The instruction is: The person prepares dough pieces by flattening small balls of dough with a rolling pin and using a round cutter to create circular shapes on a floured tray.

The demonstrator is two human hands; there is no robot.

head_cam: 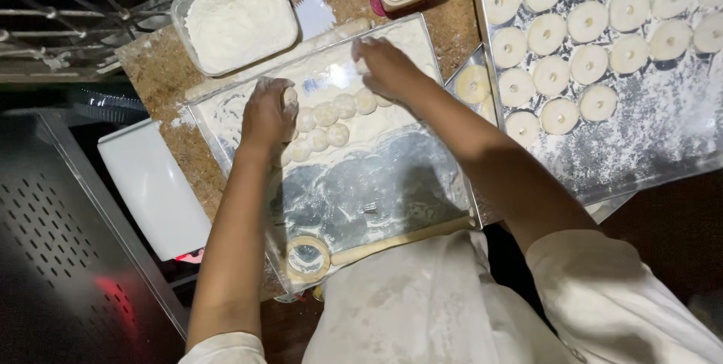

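You stand at a brown, flour-dusted stone counter [162, 70] in a dim room. Your left hand [267, 114] curls around a dough ball [291, 97] on the floured metal tray [392, 183], beside a row of dough balls [331, 117]. Your right hand [385, 66] presses flat, fingers together, at the tray's far edge. A flour tub [239, 19] sits far left; ringed dough pieces [587, 25] fill the right-hand tray [648, 138].

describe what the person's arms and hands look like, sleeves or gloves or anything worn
Both forearms are bare, with short white sleeves ending around the elbows. The left hand and right hand wear no gloves and are dusted with white flour. No rings or watch are visible.
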